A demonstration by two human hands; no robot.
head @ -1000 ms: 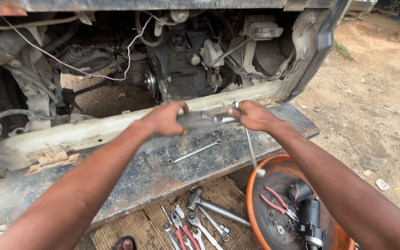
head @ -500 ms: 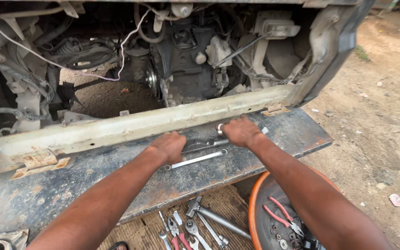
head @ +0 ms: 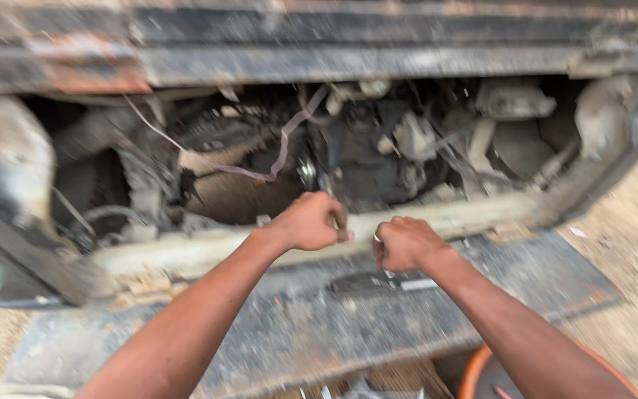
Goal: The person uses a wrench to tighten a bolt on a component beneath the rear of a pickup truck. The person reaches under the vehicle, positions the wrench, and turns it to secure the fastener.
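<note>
Wrench (head: 385, 282) beneath clenched right hand (head: 405, 244)

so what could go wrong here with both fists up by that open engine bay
1. The wrench lies loose on the dirty sloped panel below the right hand; a nudge might slide it off.
2. The left hand is near the hanging wire and could snag it.
3. The picture is blurred, so what the hands grip is unclear.

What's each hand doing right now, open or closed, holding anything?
Left hand: closed in a fist; whether it holds anything cannot be told.
Right hand: closed in a fist; contents cannot be told through the blur.
</note>
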